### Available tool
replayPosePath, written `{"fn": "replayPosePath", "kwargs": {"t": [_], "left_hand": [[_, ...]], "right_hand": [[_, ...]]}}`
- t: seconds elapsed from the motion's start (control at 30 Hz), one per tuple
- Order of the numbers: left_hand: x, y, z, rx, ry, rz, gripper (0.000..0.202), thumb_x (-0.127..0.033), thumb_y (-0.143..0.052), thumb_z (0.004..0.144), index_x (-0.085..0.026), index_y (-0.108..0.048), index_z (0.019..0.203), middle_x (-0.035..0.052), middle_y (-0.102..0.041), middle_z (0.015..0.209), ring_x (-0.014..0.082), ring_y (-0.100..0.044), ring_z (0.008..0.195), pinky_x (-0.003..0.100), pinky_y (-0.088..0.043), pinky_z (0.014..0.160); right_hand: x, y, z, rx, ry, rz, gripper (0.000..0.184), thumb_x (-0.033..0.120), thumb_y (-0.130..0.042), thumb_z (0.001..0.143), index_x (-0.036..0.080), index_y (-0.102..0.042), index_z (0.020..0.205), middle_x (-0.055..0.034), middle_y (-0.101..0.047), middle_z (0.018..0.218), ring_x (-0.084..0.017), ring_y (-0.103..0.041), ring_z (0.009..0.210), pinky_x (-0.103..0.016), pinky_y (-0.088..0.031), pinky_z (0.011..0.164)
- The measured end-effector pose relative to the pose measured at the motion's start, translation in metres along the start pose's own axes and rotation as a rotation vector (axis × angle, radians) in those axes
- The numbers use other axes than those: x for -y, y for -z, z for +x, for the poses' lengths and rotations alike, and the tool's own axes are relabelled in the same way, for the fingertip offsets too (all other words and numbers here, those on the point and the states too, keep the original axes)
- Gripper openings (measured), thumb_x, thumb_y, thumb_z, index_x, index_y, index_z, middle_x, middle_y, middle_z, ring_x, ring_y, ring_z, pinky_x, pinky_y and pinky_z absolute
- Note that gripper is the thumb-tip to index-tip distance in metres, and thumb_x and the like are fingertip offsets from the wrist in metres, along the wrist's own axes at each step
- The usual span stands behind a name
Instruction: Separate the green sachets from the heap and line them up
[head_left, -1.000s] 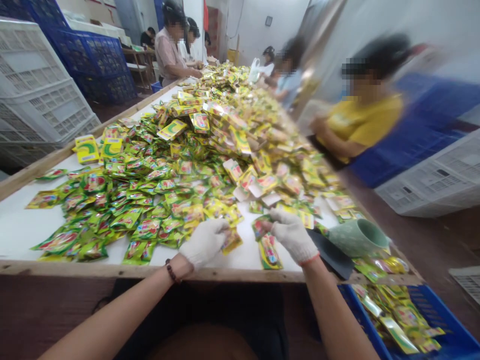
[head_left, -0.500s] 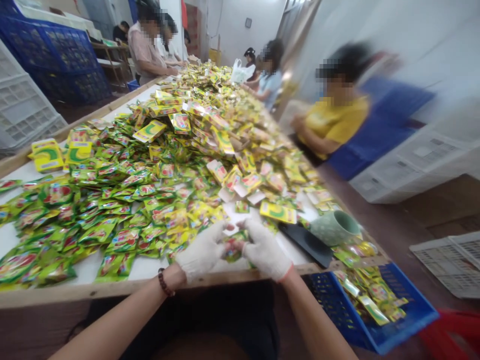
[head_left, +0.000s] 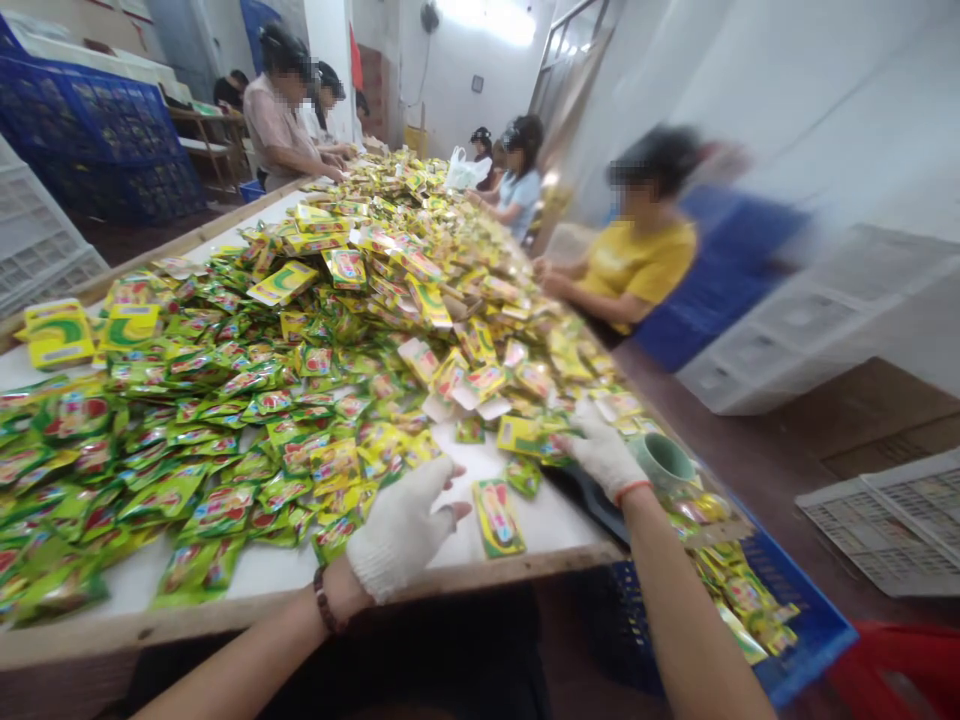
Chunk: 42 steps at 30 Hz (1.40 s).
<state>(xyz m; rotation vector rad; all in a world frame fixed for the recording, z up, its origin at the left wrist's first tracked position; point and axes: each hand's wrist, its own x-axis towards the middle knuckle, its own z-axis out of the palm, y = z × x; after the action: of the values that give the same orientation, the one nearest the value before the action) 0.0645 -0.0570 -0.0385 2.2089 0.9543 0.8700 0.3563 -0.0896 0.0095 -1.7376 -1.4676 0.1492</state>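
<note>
My left hand (head_left: 409, 525), in a white fingerless knit glove, hovers at the table's near edge with its fingers apart and nothing in them. To its right a small green-and-yellow box (head_left: 498, 517) lies flat on the white tabletop. My right hand (head_left: 606, 452), gloved alike, reaches forward and has its fingertips on the right end of a yellow carton (head_left: 521, 436); its grip is partly blurred. Beneath that hand lies a black tray-like object (head_left: 589, 500). A green packet (head_left: 523, 476) rests just below the carton. Many green packets (head_left: 225, 510) spread left of my left hand.
Yellow cartons (head_left: 427, 300) are heaped along the table. A green cup (head_left: 666, 460) stands at the right edge, above a blue crate (head_left: 810, 640) holding cartons. A person in yellow (head_left: 637, 260) sits at right; several others work farther back. White crates (head_left: 795, 340) stand at right.
My hands have parted: they were together over a small item. The green-and-yellow box now lies between them on the table. My right hand has moved right and forward to the yellow carton.
</note>
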Motion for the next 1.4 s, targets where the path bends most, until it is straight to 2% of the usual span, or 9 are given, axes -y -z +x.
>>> {"fn": "replayPosePath", "kwargs": {"t": [0.17,0.33,0.4,0.53,0.7,0.8,1.03,1.2,1.4], "left_hand": [[-0.019,0.033,0.012,-0.070,-0.177,0.046,0.060,-0.033,-0.068,0.072,-0.020,-0.050,0.128,0.0126,-0.056,0.131,0.0282,-0.049,0.124,0.044,-0.039,0.106],[-0.032,0.062,0.018,0.391,0.001,-0.077,0.074,-0.032,-0.077,0.059,-0.020,-0.052,0.128,0.0104,-0.063,0.121,0.0293,-0.060,0.110,0.040,-0.048,0.094],[-0.027,0.060,0.012,0.431,0.079,-0.082,0.059,-0.030,-0.073,0.063,-0.020,-0.057,0.119,0.0080,-0.066,0.115,0.0266,-0.063,0.102,0.037,-0.050,0.089],[-0.006,0.042,-0.006,0.042,0.084,0.274,0.064,-0.037,-0.077,0.059,-0.014,-0.054,0.114,0.0147,-0.061,0.113,0.0322,-0.059,0.104,0.044,-0.049,0.091],[0.013,0.024,-0.018,-0.271,-0.159,0.640,0.048,-0.035,-0.071,0.064,-0.015,-0.052,0.102,0.0149,-0.061,0.100,0.0322,-0.060,0.092,0.047,-0.050,0.084],[0.012,0.023,-0.019,-0.356,-0.280,0.698,0.044,-0.023,-0.069,0.061,-0.015,-0.050,0.100,0.0140,-0.061,0.097,0.0303,-0.060,0.090,0.044,-0.051,0.083],[0.006,0.022,-0.019,-0.282,-0.289,0.710,0.053,-0.037,-0.078,0.057,-0.015,-0.051,0.097,0.0120,-0.062,0.095,0.0293,-0.061,0.087,0.044,-0.052,0.080],[0.006,0.013,-0.020,-0.351,-0.336,0.696,0.046,-0.033,-0.073,0.066,-0.015,-0.049,0.101,0.0113,-0.063,0.096,0.0278,-0.061,0.089,0.042,-0.052,0.080],[0.002,0.014,-0.019,-0.267,-0.238,0.630,0.033,-0.025,-0.066,0.070,-0.016,-0.051,0.099,0.0113,-0.062,0.096,0.0278,-0.060,0.091,0.042,-0.051,0.080]], "right_hand": [[0.052,-0.007,-0.037,0.153,0.469,-0.110,0.013,0.014,-0.052,0.080,0.019,-0.064,0.077,-0.0035,-0.061,0.072,-0.017,-0.054,0.069,-0.029,-0.043,0.063],[0.089,-0.019,-0.064,0.215,0.854,-0.086,0.023,0.005,-0.046,0.081,0.020,-0.063,0.080,-0.0030,-0.060,0.069,-0.015,-0.052,0.064,-0.028,-0.040,0.059],[0.090,-0.029,-0.069,0.209,0.775,0.048,0.019,0.007,-0.049,0.081,0.020,-0.063,0.082,-0.0046,-0.062,0.079,-0.016,-0.057,0.071,-0.028,-0.045,0.062],[0.084,-0.052,-0.077,0.060,0.250,0.445,0.005,0.025,-0.059,0.083,0.021,-0.060,0.087,-0.0039,-0.064,0.082,-0.017,-0.063,0.072,-0.027,-0.052,0.062],[0.096,-0.086,-0.084,0.026,-0.135,0.744,0.035,0.049,-0.063,0.080,0.019,-0.055,0.096,-0.0041,-0.067,0.081,-0.018,-0.063,0.067,-0.029,-0.055,0.060],[0.099,-0.097,-0.085,0.099,-0.153,0.686,0.038,0.049,-0.063,0.079,0.017,-0.056,0.098,-0.0057,-0.066,0.084,-0.017,-0.061,0.069,-0.027,-0.053,0.059],[0.093,-0.087,-0.073,0.291,-0.012,0.432,0.024,0.039,-0.060,0.081,0.017,-0.061,0.089,-0.0036,-0.065,0.078,-0.018,-0.060,0.073,-0.028,-0.050,0.065],[0.104,-0.097,-0.076,0.158,0.151,0.218,0.016,0.027,-0.052,0.083,0.016,-0.063,0.089,-0.0081,-0.066,0.087,-0.021,-0.061,0.083,-0.033,-0.048,0.077],[0.102,-0.102,-0.085,0.316,0.106,0.336,0.023,0.021,-0.050,0.081,0.017,-0.062,0.100,-0.0029,-0.066,0.078,-0.016,-0.059,0.067,-0.027,-0.048,0.063]]}}
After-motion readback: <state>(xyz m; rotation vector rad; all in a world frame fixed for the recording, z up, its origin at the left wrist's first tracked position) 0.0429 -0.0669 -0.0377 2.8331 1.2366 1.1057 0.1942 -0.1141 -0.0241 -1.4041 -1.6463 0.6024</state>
